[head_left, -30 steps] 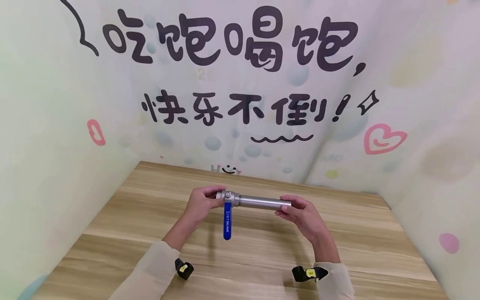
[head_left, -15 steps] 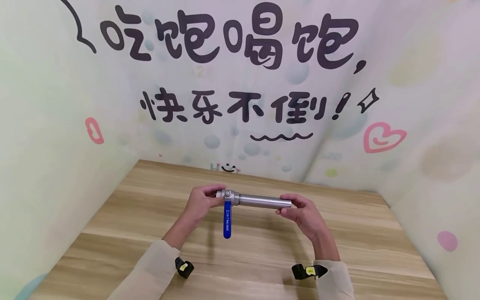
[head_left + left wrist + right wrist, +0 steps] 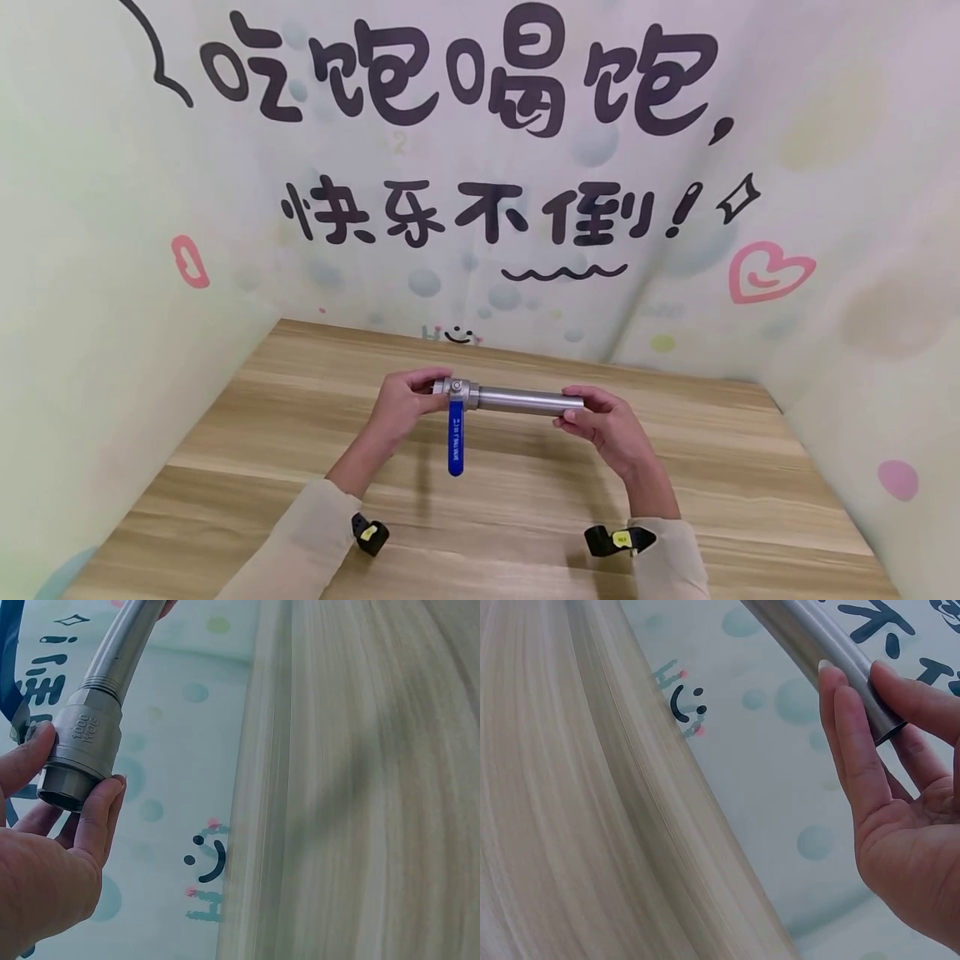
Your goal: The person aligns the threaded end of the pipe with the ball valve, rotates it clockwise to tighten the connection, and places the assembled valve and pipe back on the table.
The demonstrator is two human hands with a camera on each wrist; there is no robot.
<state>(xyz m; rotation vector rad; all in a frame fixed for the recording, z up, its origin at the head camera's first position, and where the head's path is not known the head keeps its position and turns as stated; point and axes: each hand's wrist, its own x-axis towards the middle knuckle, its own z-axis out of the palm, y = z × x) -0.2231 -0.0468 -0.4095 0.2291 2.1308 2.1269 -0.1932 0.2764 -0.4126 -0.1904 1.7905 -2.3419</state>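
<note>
A steel ball valve (image 3: 460, 392) with a blue lever handle (image 3: 456, 437) is joined to a straight metal pipe (image 3: 528, 402), and both are held up above the table. My left hand (image 3: 400, 408) grips the valve's free end between thumb and fingers. In the left wrist view, threads show where the pipe (image 3: 129, 649) enters the valve body (image 3: 86, 735), which bears raised lettering. At the pipe's other end, my right hand (image 3: 611, 429) pinches the tube with thumb and fingertips. The pipe's open end (image 3: 891, 733) shows in the right wrist view. The lever points toward me.
The wood-grain table (image 3: 495, 533) lies beneath, with shadows of both hands on it. A printed cloth wall (image 3: 465, 300) with black lettering stands behind the table, and pale walls flank it. Black wrist cameras (image 3: 371, 535) are strapped at the sleeves.
The fingers of my right hand shift slightly at the pipe's end. The valve, the pipe and my left hand stay nearly still.
</note>
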